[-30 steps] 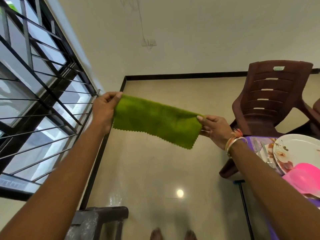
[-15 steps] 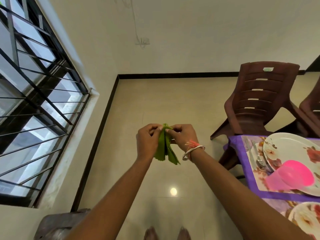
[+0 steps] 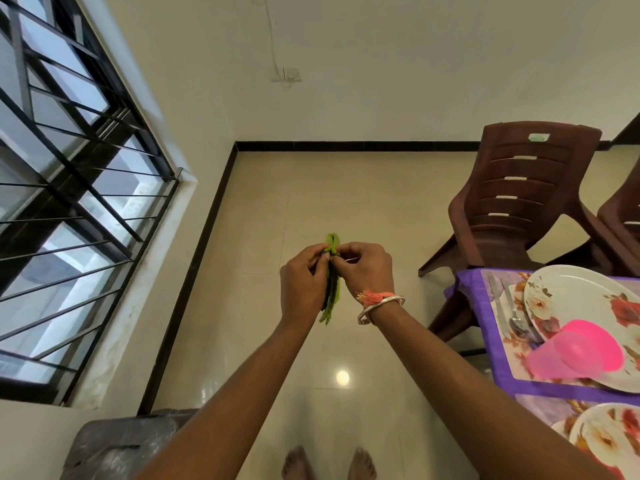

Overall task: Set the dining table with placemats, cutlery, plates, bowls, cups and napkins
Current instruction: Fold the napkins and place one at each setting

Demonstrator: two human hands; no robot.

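A green cloth napkin [image 3: 332,292] hangs folded into a narrow strip in front of me, above the floor. My left hand [image 3: 303,284] and my right hand [image 3: 367,268] press together on it, both pinching its top edge. At the right edge, the table carries a purple-bordered floral placemat [image 3: 498,348] with a knife and spoon [image 3: 509,313], a floral plate [image 3: 568,292] and a pink cup [image 3: 575,355] lying on the plate. A second plate [image 3: 606,441] sits lower right.
A brown plastic chair [image 3: 519,199] stands behind the table and another shows at the right edge. A barred window [image 3: 69,202] fills the left wall. A dark stool [image 3: 124,445] is at lower left. My bare feet are on the tiled floor.
A second ago the napkin was stretched wide between my hands. I have brought my hands together and folded it; since half a second ago the fold has tightened into a thin strip.
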